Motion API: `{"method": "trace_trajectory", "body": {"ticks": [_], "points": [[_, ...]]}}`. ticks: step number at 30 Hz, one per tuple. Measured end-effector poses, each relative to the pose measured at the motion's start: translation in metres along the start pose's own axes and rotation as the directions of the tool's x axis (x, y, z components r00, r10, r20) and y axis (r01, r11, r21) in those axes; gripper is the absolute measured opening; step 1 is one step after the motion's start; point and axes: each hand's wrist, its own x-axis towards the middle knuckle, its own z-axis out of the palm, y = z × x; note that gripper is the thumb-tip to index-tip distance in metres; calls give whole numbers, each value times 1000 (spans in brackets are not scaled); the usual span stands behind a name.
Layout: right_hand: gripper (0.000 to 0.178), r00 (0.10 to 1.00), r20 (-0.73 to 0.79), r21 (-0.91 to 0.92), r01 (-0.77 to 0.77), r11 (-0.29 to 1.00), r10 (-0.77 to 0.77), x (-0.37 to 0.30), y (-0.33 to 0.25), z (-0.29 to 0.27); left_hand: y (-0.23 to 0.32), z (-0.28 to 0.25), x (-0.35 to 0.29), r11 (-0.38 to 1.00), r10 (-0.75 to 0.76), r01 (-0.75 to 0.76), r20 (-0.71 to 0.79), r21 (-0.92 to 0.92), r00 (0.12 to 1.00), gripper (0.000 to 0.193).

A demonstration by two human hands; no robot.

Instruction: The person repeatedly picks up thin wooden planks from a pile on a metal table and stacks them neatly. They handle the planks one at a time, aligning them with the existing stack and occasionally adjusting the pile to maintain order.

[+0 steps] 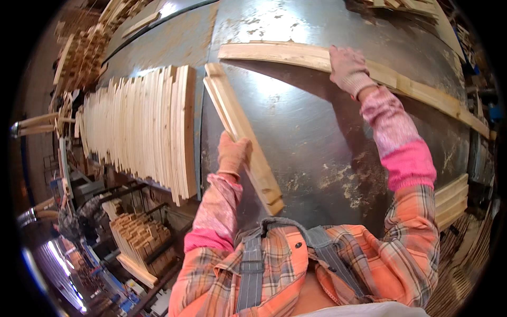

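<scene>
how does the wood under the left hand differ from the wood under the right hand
The left-hand wood is shorter; the right-hand wood looks much longer. The left-hand wood slants toward the person; the right-hand wood lies more crosswise, farther out. Both are pale.

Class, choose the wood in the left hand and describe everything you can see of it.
The wood is pale, long and straight-sided, with lines running lengthwise; whether it is several strips together or one grooved piece is unclear. Its ends look stepped. It slants over the grey metal table, far end leftward, near end close to the person's body. The left hand grips it around the middle, from its left side. Whether it rests on the metal is unclear.
</scene>
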Motion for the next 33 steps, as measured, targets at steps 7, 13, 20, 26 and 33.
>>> {"method": "trace_trajectory", "body": {"ticks": [7,13,20,26,33], "points": [[44,872,467,820,-365,440,-148,-143,-47,46,-59,-116,63,599,230,-76,-80,797,970,61],[41,889,395,885,-436,-165,-233,-219,-70,49,-105,-140,66,537,453,-272,-2,799,891,75],[38,926,359,694,-349,-629,-117,-305,-150,47,-53,-85,46,753,646,-655,121,65,754,62],[44,968,249,775,-215,595,25,-343,-218,-9,36,-50,-80,879,410,-1,756,-476,510,30],[83,960,-46,199,-262,945,276,-418,-113,-74,63,-14,-106,37,745,-969,653,-244,-136,33]]}}
